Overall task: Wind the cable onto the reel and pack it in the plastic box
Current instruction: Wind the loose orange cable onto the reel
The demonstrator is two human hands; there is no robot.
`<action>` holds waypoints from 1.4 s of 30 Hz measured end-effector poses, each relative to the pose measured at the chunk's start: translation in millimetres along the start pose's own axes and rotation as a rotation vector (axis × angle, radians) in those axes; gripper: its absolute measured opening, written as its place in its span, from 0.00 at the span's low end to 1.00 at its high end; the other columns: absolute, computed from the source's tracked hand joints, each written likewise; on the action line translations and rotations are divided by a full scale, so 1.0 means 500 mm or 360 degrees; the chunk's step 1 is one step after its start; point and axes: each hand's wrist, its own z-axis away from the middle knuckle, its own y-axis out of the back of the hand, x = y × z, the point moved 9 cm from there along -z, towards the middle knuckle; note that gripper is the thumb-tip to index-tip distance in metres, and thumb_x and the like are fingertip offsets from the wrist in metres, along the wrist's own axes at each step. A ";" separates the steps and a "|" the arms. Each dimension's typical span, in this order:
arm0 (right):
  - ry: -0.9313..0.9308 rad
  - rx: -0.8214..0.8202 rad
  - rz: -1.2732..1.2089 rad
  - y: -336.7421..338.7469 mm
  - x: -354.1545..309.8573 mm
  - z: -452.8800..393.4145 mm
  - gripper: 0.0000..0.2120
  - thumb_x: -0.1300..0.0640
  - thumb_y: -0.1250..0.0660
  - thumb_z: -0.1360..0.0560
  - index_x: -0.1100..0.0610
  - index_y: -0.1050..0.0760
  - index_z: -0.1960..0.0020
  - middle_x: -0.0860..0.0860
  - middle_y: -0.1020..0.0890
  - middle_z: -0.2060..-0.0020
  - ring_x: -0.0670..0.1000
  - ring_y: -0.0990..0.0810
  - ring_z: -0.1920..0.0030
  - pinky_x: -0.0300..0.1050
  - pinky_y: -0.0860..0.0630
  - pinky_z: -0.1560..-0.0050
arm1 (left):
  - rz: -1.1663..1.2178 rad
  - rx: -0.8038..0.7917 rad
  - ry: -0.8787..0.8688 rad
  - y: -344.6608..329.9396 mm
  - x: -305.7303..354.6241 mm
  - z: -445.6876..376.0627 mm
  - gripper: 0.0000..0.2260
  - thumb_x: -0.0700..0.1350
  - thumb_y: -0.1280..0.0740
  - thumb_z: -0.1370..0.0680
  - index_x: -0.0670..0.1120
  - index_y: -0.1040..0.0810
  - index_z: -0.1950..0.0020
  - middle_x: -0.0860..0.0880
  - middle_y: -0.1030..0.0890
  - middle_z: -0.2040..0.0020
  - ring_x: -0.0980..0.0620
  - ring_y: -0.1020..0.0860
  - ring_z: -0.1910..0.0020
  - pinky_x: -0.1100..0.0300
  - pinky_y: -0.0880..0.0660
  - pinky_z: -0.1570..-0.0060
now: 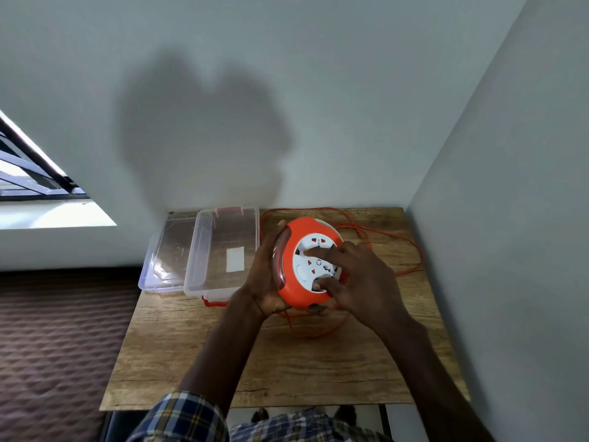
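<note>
An orange cable reel (291,272) with a white socket face is held up above the wooden table (280,371). My left hand (264,282) grips the reel's left rim from behind. On the white face rests my right hand (360,279), with two fingers pressed into its recesses. The loose orange cable (411,247) lies in loops across the table's far right, and one loop hangs below the reel. The clear plastic box (223,253) stands open to the left of the reel, with nothing in it but a white label.
The box's clear lid (165,256) lies flat beside it at the table's left edge. Walls close the table in at the back and on the right. A brown patterned carpet (54,339) covers the floor to the left.
</note>
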 end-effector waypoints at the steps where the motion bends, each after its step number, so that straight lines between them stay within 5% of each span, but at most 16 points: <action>1: -0.0040 0.0060 -0.0009 0.009 -0.002 0.000 0.25 0.38 0.27 0.29 0.31 0.26 0.32 0.39 0.19 0.45 0.47 0.22 0.45 0.43 0.28 0.55 | 0.0000 0.0006 -0.0031 -0.007 0.005 0.003 0.32 0.68 0.47 0.18 0.48 0.14 0.35 0.40 0.16 0.35 0.39 0.17 0.39 0.39 0.26 0.36; 4: -0.0359 0.0362 -0.0092 0.023 0.003 0.012 0.27 0.30 0.29 0.30 0.38 0.24 0.34 0.43 0.14 0.55 0.49 0.16 0.52 0.44 0.23 0.56 | 0.0019 -0.0015 -0.0040 -0.040 -0.002 0.006 0.33 0.67 0.49 0.17 0.47 0.11 0.43 0.41 0.13 0.43 0.42 0.13 0.47 0.44 0.19 0.44; 7: -0.0670 0.0390 -0.0168 0.007 0.014 0.018 0.27 0.28 0.34 0.27 0.44 0.26 0.36 0.48 0.13 0.52 0.53 0.14 0.50 0.45 0.25 0.54 | 0.0013 0.0016 -0.0110 -0.045 -0.006 -0.001 0.33 0.66 0.47 0.17 0.45 0.10 0.45 0.42 0.12 0.45 0.43 0.12 0.50 0.48 0.15 0.50; 13: -0.0272 0.0215 -0.0098 0.025 0.019 -0.011 0.24 0.35 0.31 0.24 0.45 0.23 0.33 0.48 0.18 0.39 0.50 0.21 0.40 0.42 0.25 0.51 | -0.0098 0.0143 -0.0126 -0.002 -0.006 -0.003 0.32 0.70 0.41 0.20 0.48 0.18 0.29 0.38 0.19 0.31 0.35 0.21 0.33 0.38 0.24 0.37; 17: 0.0025 -0.0060 -0.0366 -0.004 0.032 -0.012 0.22 0.41 0.32 0.24 0.41 0.26 0.30 0.46 0.21 0.33 0.51 0.24 0.34 0.57 0.21 0.39 | -0.0147 0.0143 -0.0109 -0.019 0.004 0.010 0.33 0.71 0.40 0.21 0.48 0.19 0.29 0.38 0.19 0.32 0.36 0.20 0.37 0.41 0.20 0.42; 20: 0.0140 -0.0119 -0.0404 -0.024 0.020 -0.001 0.23 0.39 0.33 0.22 0.38 0.27 0.28 0.42 0.24 0.29 0.49 0.25 0.30 0.55 0.23 0.36 | -0.0145 0.0160 -0.0074 -0.012 0.007 0.018 0.35 0.72 0.39 0.22 0.48 0.21 0.27 0.37 0.21 0.29 0.34 0.23 0.33 0.39 0.22 0.41; 24: 0.0011 0.0012 -0.0369 -0.023 0.008 -0.006 0.24 0.34 0.31 0.28 0.36 0.24 0.33 0.41 0.22 0.32 0.50 0.25 0.33 0.54 0.21 0.40 | -0.0178 0.0153 -0.0102 -0.004 0.017 0.016 0.33 0.71 0.41 0.21 0.48 0.20 0.29 0.37 0.19 0.31 0.36 0.20 0.35 0.40 0.22 0.39; 29: 0.0002 -0.0107 -0.0694 -0.052 -0.004 -0.017 0.20 0.46 0.27 0.25 0.24 0.24 0.39 0.41 0.28 0.39 0.48 0.27 0.32 0.55 0.19 0.42 | -0.0139 0.0082 -0.0091 0.001 0.017 0.018 0.31 0.70 0.42 0.20 0.49 0.17 0.32 0.38 0.17 0.34 0.36 0.19 0.38 0.39 0.23 0.40; 33: -0.0186 0.0121 -0.0528 -0.054 0.002 -0.011 0.16 0.44 0.31 0.20 0.32 0.23 0.34 0.43 0.27 0.42 0.50 0.23 0.38 0.47 0.20 0.46 | -0.0089 0.0063 -0.0062 -0.005 0.013 0.017 0.30 0.69 0.42 0.19 0.49 0.13 0.37 0.40 0.15 0.38 0.39 0.16 0.43 0.42 0.22 0.42; 37: -0.0527 0.0206 -0.0625 -0.060 0.015 -0.007 0.20 0.38 0.38 0.18 0.38 0.26 0.28 0.48 0.19 0.34 0.50 0.20 0.36 0.49 0.21 0.39 | -0.0060 0.0094 -0.0019 -0.008 0.006 0.016 0.30 0.68 0.44 0.18 0.49 0.11 0.42 0.41 0.14 0.41 0.41 0.14 0.44 0.43 0.22 0.42; 39: -0.0515 0.0085 -0.0736 -0.058 0.020 -0.008 0.20 0.40 0.35 0.19 0.38 0.26 0.27 0.45 0.18 0.34 0.47 0.19 0.38 0.43 0.21 0.42 | -0.0045 0.0089 -0.0017 -0.003 0.006 0.016 0.30 0.69 0.43 0.19 0.48 0.12 0.39 0.41 0.15 0.37 0.40 0.16 0.41 0.41 0.23 0.40; 42: -0.0327 0.0065 -0.0406 -0.036 0.012 -0.002 0.24 0.38 0.33 0.21 0.38 0.28 0.26 0.47 0.21 0.42 0.47 0.20 0.44 0.38 0.23 0.51 | -0.0070 0.0037 -0.0023 -0.005 0.012 0.016 0.30 0.69 0.43 0.20 0.49 0.13 0.38 0.41 0.15 0.37 0.41 0.15 0.43 0.43 0.20 0.43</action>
